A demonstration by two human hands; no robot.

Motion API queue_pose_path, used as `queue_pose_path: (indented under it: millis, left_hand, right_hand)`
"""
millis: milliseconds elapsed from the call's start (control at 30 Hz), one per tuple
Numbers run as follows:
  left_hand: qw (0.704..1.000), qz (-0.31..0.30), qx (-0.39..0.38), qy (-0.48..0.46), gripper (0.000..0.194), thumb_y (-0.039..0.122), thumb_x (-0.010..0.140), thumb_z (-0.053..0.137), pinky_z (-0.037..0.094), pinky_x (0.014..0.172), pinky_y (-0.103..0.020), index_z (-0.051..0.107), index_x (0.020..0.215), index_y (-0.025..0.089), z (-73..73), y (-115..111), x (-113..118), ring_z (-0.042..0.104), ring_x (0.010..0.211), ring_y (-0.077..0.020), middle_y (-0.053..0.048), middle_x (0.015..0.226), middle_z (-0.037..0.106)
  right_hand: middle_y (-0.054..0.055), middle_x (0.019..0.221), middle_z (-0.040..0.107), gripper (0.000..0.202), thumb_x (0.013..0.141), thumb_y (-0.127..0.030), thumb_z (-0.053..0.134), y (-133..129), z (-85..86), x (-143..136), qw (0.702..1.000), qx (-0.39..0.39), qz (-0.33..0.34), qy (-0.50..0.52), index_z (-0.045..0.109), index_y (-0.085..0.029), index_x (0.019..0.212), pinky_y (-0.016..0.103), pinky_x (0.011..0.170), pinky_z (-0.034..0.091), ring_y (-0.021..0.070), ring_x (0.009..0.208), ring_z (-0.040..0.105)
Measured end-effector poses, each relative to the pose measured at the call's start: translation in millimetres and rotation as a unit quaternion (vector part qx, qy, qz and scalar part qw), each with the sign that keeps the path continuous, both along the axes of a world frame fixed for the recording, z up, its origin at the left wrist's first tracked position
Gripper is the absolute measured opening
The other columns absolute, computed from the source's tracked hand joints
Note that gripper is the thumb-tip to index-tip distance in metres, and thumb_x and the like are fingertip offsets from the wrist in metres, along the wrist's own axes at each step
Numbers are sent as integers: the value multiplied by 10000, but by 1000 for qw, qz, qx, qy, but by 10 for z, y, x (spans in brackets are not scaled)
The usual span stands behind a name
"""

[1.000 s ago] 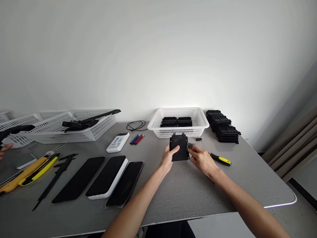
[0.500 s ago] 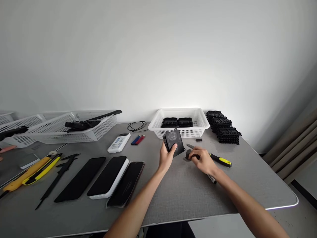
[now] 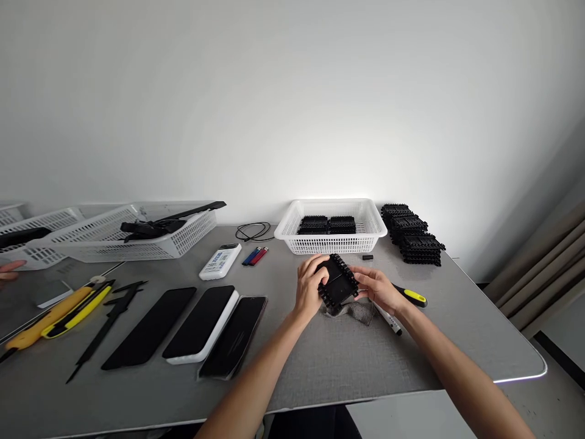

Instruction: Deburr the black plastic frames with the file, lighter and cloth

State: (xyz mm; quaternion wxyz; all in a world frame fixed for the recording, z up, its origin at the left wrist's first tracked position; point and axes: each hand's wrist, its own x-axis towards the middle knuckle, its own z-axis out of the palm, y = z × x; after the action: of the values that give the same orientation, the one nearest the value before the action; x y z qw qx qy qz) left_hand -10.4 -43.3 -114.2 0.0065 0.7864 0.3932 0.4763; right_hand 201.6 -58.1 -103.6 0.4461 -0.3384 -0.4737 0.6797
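Observation:
A square black plastic piece [image 3: 339, 281] with toothed edges is tilted between my hands, its recessed side facing me. My left hand [image 3: 309, 285] grips its left edge, fingers curled over the top. On the opposite edge, the fingers of my right hand [image 3: 375, 289] pinch it. Under the piece lies a crumpled grey cloth [image 3: 361, 311], partly hidden. A white marker [image 3: 389, 321] lies beside the cloth, below my right wrist. Behind that wrist shows the yellow-and-black handle [image 3: 414, 297] of a tool; its blade is hidden.
A white basket [image 3: 331, 246] holds similar black pieces; more are stacked [image 3: 414, 235] to its right. A small black cap [image 3: 367, 257] lies in front. Leftward are phones [image 3: 198, 326], a power bank [image 3: 220, 262], lighters [image 3: 255, 256], calipers [image 3: 107, 323] and a yellow cutter [image 3: 77, 311]. Another person's hand [image 3: 10, 271] shows far left.
The black piece has turned from its smooth face to its recessed side and come lower. My right hand has left the cloth, which now lies spread, and taken hold of the piece.

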Motion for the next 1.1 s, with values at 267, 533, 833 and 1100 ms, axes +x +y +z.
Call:
queue_pose_path:
  millis: [267, 533, 833, 1100]
  left_hand:
    - [952, -30, -157, -261, 424, 362, 917, 530, 474, 984, -465, 453, 1315, 238, -78, 61, 94, 551, 1255, -283, -150, 1397, 540]
    - [836, -161, -408, -330, 649, 540, 771, 697, 586, 595, -352, 576, 1267, 139, -51, 72, 152, 695, 781, -252, -120, 977, 741]
    - [856, -88, -365, -356, 645, 551, 757, 696, 575, 543, -321, 577, 1226, 124, -109, 142, 95, 672, 743, -228, -111, 926, 743]
    - [861, -71, -359, -353, 631, 563, 745, 703, 565, 524, -321, 606, 1202, 139, -104, 119, 115, 677, 759, -242, -113, 919, 744]
  right_hand:
    - [6, 792, 720, 506, 633, -284, 862, 28, -48, 23, 997, -35, -48, 43, 675, -187, 1093, 297, 686, 562, 149, 697, 666]
    - [61, 882, 723, 449, 801, -468, 663, 41, -16, 99, 955, 123, -149, -225, 631, -194, 1155, 324, 654, 511, 208, 778, 668]
    - [-7, 560, 597, 186, 642, -174, 748, -145, 194, 391, 746, 168, -16, -644, 572, -207, 594, 249, 506, 285, 156, 554, 567]
    - [88, 812, 679, 180, 630, -69, 672, -225, 127, 230, 706, 193, 9, -681, 637, -189, 759, 272, 573, 296, 252, 773, 644]
